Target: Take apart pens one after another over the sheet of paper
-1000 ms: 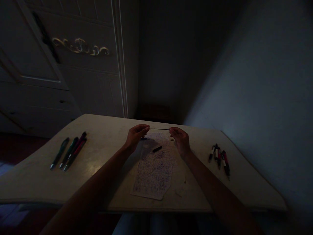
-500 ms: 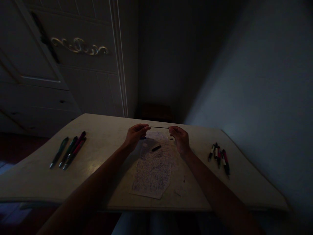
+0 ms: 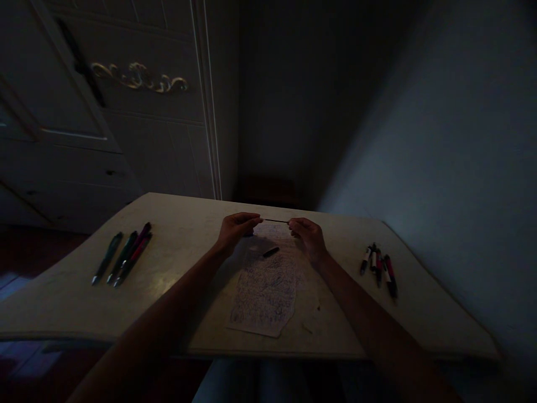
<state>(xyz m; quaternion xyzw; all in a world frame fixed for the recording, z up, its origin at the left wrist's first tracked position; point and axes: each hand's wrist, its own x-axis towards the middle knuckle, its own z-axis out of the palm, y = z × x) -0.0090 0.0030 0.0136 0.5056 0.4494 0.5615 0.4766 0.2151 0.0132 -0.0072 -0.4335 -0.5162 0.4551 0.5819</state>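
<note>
Between my two hands stretches a thin dark pen refill [image 3: 276, 221], held nearly level over the far end of a scribbled sheet of paper [image 3: 264, 296]. My left hand [image 3: 238, 230] pinches its left end between thumb and fingertips. At the other end, my right hand [image 3: 308, 235] has its fingers closed on the tip. Below them a short black pen part [image 3: 271, 252] lies on the paper; its exact kind is too dark to tell. A small dark blue item is partly hidden under my left fingers.
Several long pens [image 3: 121, 257] lie at the left of the white table [image 3: 184, 215]. A cluster of shorter pens or pen parts [image 3: 380, 268] sits at the right. Small bits [image 3: 307, 329] lie near the front edge. A cabinet [image 3: 168, 145] and a wall [image 3: 453, 145] border the table.
My hands have drawn slightly closer together, with the refill still between them. The whole view has shifted a little.
</note>
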